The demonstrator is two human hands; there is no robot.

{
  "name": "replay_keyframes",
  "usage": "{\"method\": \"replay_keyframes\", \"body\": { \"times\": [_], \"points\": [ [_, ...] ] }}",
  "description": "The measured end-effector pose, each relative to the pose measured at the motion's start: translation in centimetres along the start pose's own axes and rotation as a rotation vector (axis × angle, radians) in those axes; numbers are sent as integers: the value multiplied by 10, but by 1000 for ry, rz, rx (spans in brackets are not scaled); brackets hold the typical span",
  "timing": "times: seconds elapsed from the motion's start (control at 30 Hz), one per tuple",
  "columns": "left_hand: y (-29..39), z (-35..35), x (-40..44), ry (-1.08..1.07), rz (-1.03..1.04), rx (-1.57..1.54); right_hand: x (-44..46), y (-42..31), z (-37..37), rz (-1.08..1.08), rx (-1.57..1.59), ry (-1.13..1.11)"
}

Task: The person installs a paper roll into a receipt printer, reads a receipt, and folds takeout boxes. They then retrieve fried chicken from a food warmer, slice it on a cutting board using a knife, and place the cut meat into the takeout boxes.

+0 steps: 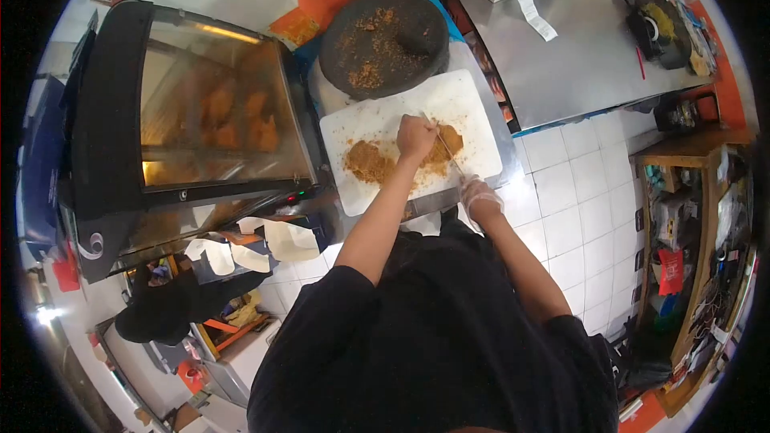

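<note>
Partly hidden: the knife's (pixel 452 157) handle, inside my right hand (pixel 480 197), closed around it in a clear, crinkled glove (pixel 491 191). My left hand (pixel 416 138) curls by the blade's far end; whether it grips, I cannot tell. Coarse brown crumbs (pixel 367 163) lie in heaps, left and right, on a smooth white board (pixel 472 98). Far side: dark, rounded stone mortar (pixel 341 50). Left forearm (pixel 377 232) crosses the board's near edge.
</note>
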State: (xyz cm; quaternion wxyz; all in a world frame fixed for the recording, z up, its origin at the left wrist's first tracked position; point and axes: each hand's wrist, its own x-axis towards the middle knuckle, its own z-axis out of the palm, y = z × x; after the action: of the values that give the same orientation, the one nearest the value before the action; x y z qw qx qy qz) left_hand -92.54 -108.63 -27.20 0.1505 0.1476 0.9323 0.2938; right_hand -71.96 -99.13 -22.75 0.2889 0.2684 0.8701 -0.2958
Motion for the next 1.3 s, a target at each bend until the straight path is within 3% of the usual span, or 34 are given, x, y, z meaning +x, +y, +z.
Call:
{"method": "replay_keyframes", "body": {
  "times": [0.1, 0.2, 0.23, 0.3, 0.33, 0.37, 0.43, 0.47, 0.53, 0.63, 0.77, 0.87, 0.97, 1.07, 1.17, 1.3],
  "points": [
    [19, -27, -8, -54, -44, -165, -16, -11, -44, -219, -209, -27],
    [37, -43, -1, -74, -25, -366, -46, -25, -80, -140, -128, 59],
    [33, -34, 2, -84, 26, -318, -50, -28, -85, -107, -94, 64],
    [17, -11, 6, -97, 129, -211, -6, 6, -21, -127, -91, 105],
    [5, 8, 10, -92, 37, -303, 7, 16, 1, -136, -80, 135],
    [6, 12, 9, -28, 46, -195, 11, 21, 10, -137, -69, 169],
    [17, 19, 10, 99, 84, 11, 14, 9, 0, 32, 66, 139],
    [20, 20, 10, 62, 74, 57, 12, 5, -2, 118, 132, 115],
    [32, 7, 17, -2, 49, 147, 14, 13, -1, -9, 37, 129],
    [38, -20, 16, -182, -23, -59, -5, 2, -29, -155, -55, 134],
    [33, -24, 7, -174, -101, 10, -16, -10, -24, -111, -13, 80],
    [18, -4, 9, -46, -53, 122, 6, 5, 8, -201, -78, 102],
    [19, -15, 21, -241, -152, 87, 18, 10, 24, 24, 55, 99],
    [11, -13, 23, -329, -139, -30, -37, -27, -47, -14, 80, 15],
    [13, 2, 8, -143, -60, 172, 30, 62, 80, -496, -480, 306],
    [23, -9, -5, -55, -12, 178, -23, -4, -22, 35, 108, 51]
  ]
}}
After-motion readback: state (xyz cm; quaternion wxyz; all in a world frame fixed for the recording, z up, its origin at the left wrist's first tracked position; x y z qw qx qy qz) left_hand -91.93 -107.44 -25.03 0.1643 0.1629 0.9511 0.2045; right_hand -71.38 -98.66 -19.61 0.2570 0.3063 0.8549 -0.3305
